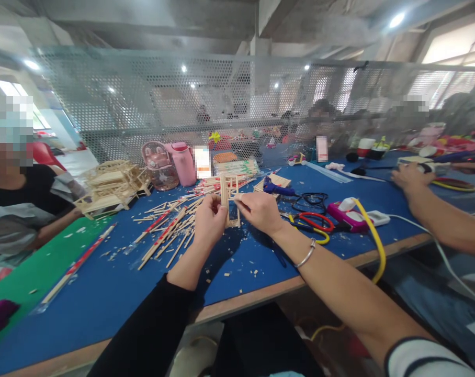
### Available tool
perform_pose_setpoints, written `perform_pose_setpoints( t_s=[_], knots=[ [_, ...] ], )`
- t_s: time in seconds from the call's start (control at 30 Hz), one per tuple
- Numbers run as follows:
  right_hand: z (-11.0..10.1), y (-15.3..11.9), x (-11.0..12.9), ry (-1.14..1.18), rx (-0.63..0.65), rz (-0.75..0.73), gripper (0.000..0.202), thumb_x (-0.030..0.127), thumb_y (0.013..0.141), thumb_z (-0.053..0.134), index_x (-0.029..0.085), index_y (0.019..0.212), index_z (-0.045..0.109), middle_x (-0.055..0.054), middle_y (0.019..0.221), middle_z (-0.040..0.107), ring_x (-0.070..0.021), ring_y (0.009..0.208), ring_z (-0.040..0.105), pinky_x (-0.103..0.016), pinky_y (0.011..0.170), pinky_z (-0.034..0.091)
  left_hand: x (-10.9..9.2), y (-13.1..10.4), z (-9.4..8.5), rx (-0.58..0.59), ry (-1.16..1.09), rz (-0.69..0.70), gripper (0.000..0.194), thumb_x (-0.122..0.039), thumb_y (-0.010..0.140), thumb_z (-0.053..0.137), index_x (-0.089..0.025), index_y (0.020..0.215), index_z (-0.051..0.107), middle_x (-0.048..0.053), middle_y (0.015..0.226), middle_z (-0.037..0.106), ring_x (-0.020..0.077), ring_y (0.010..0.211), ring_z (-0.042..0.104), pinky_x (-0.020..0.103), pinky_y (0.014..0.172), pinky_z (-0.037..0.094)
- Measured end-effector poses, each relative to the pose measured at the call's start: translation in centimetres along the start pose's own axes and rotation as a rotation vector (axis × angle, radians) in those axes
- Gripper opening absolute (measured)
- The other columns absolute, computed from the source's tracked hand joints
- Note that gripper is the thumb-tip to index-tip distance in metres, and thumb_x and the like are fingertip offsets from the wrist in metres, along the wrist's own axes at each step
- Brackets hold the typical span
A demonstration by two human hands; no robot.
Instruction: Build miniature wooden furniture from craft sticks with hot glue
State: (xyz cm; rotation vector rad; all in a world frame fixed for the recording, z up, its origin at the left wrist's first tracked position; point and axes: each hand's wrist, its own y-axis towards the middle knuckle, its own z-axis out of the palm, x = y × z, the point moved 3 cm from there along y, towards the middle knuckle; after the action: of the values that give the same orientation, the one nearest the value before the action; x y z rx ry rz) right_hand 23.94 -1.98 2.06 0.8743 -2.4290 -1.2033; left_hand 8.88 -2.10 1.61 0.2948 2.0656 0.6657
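Observation:
A small upright frame of pale wooden sticks (pixel 224 189) is held above the blue table, its left side pinched between the thumb and fingers of my left hand (pixel 210 222). From the right, my right hand (pixel 261 210) closes its thumb and forefinger on what looks like a short wooden stick (pixel 233 198) at the frame's side. Its other fingers are curled in. Loose wooden sticks (pixel 174 230), some in red-marked wrappers, lie left of and behind my hands. A blue glue gun (pixel 279 187) rests just beyond my right hand.
Red-handled scissors (pixel 319 220) and a purple power strip (pixel 349 215) with a yellow cable lie to the right. Wooden stick models (pixel 114 186), a pink bottle (pixel 183 165) and a perforated screen (pixel 222 94) stand behind. A co-worker's hand (pixel 412 178) is at far right; another person sits left.

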Motion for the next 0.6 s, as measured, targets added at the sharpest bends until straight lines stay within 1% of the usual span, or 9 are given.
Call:
perform_pose_setpoints(
  t_s=[0.1, 0.17, 0.27, 0.33, 0.4, 0.6],
  knots=[
    [0.16, 0.00, -0.08, -0.035, 0.006, -0.012, 0.028, 0.033, 0.092, 0.042, 0.018, 0.086, 0.065, -0.005, 0.074, 0.066, -0.0155, 0.070, 0.058, -0.027, 0.066, 0.034, -0.17, -0.07, 0.05, -0.002, 0.001, -0.005, 0.010, -0.021, 0.074, 0.047, -0.018, 0.083, 0.050, -0.002, 0.070, 0.052, 0.0107, 0.060, 0.047, 0.023, 0.059, 0.039],
    [0.20, 0.02, -0.03, -0.039, 0.001, -0.010, 0.028, 0.033, 0.092, 0.042, 0.018, 0.085, 0.065, -0.004, 0.075, 0.066, -0.0151, 0.070, 0.057, -0.027, 0.066, 0.034, -0.19, -0.07, 0.12, -0.002, -0.003, -0.003, 0.010, -0.022, 0.075, 0.048, -0.018, 0.084, 0.051, -0.002, 0.071, 0.053, 0.0106, 0.060, 0.047, 0.023, 0.059, 0.039],
    [0.14, 0.07, 0.10, -0.047, 0.004, -0.004, 0.030, 0.034, 0.093, 0.041, 0.018, 0.086, 0.065, -0.004, 0.075, 0.066, -0.0149, 0.069, 0.057, -0.028, 0.064, 0.033, -0.16, -0.08, 0.22, -0.005, -0.007, -0.004, 0.014, -0.030, 0.078, 0.050, -0.018, 0.085, 0.051, -0.001, 0.071, 0.053, 0.0104, 0.059, 0.047, 0.023, 0.058, 0.039],
    [0.06, 0.10, 0.18, -0.058, 0.011, -0.004, 0.031, 0.034, 0.093, 0.040, 0.018, 0.082, 0.065, -0.004, 0.074, 0.066, -0.0148, 0.068, 0.057, -0.028, 0.064, 0.033, -0.15, -0.09, 0.26, -0.006, -0.002, -0.002, 0.019, -0.036, 0.080, 0.051, -0.018, 0.085, 0.051, -0.001, 0.070, 0.053, 0.0103, 0.059, 0.047, 0.022, 0.057, 0.039],
    [-0.01, 0.12, 0.21, -0.067, 0.013, -0.001, 0.031, 0.034, 0.093, 0.040, 0.018, 0.080, 0.064, -0.004, 0.073, 0.066, -0.0148, 0.068, 0.056, -0.028, 0.064, 0.033, -0.13, -0.10, 0.28, -0.004, 0.003, 0.003, 0.022, -0.039, 0.081, 0.051, -0.018, 0.085, 0.051, -0.002, 0.070, 0.053, 0.0099, 0.058, 0.046, 0.022, 0.056, 0.038],
    [-0.18, 0.23, 0.32, -0.054, 0.024, -0.022, 0.029, 0.032, 0.093, 0.040, 0.018, 0.084, 0.063, -0.004, 0.079, 0.067, -0.0148, 0.073, 0.058, -0.028, 0.066, 0.035, 0.08, -0.04, 0.30, 0.009, -0.007, 0.008, 0.021, -0.039, 0.081, 0.051, -0.018, 0.085, 0.051, -0.003, 0.068, 0.050, 0.0083, 0.052, 0.043, 0.022, 0.051, 0.035]
  ],
)
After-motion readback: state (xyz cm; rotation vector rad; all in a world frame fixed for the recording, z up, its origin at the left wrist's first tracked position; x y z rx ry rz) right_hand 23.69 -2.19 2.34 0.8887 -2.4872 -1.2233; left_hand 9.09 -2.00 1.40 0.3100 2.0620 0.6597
